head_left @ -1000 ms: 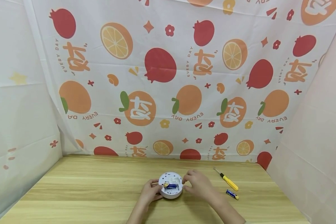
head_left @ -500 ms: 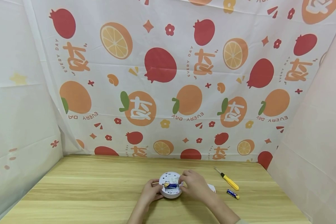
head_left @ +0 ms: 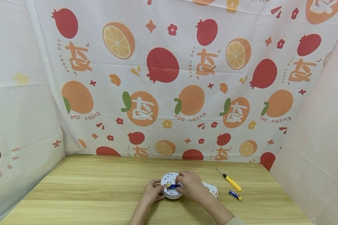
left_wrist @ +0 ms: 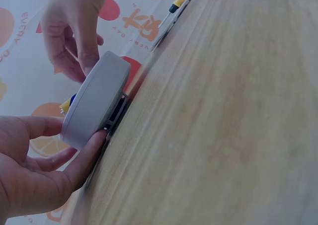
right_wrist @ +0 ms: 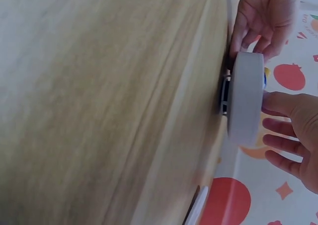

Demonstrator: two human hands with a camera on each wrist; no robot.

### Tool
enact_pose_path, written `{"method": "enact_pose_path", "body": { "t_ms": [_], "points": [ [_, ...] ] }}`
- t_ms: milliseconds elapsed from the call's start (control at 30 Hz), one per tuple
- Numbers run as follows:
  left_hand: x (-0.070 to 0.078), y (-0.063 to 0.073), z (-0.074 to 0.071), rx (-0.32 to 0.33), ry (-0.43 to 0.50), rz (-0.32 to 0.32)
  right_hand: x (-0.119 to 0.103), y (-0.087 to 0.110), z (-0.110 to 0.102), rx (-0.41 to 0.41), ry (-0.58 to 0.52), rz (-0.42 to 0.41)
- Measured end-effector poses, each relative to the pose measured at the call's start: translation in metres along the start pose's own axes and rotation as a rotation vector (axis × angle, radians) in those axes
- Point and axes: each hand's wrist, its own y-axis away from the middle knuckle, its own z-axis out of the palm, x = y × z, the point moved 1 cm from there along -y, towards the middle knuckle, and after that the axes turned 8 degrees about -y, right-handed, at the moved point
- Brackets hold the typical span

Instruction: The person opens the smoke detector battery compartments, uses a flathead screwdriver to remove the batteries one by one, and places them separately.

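My left hand [head_left: 152,192] grips the left edge of a round white smoke alarm [head_left: 169,177], thumb on top and fingers below. Its open battery bay faces up and holds a blue battery [head_left: 172,186] with a yellow end that sticks up at the left. Over the right side of the alarm is my right hand [head_left: 192,184], thumb and fingertips right at the battery's right end. In the right wrist view, the right thumb meets the top of the alarm [right_wrist: 246,98] while the other fingers spread apart from it. Dark vent slots show underneath.
A white plate [head_left: 212,189] with a hole lies behind my right forearm. Farther right are a yellow-handled screwdriver [head_left: 232,182] and a loose blue battery [head_left: 235,195]. Fruit-print cloth [head_left: 157,134] hangs at the wooden table's [head_left: 101,187] back edge.
My right hand has moved left, from the alarm's right edge to over the battery bay. That uncovers the white plate on the table. The left hand keeps its hold.
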Motion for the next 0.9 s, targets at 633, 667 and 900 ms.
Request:
{"method": "enact_pose_path", "body": {
  "t_ms": [633,667,900],
  "points": [
    [0.0020,0.0007,0.0004,-0.005,-0.018,-0.005,0.0008,-0.0058,0.0088,0.027,-0.022,-0.050],
    [0.0020,0.0006,0.0002,-0.005,-0.018,-0.006,0.0010,-0.0059,0.0088,0.025,-0.025,-0.050],
    [0.0026,0.0003,0.0003,-0.005,-0.007,0.008,0.0040,-0.0066,0.0049,-0.013,-0.059,-0.015]
  ]
}}
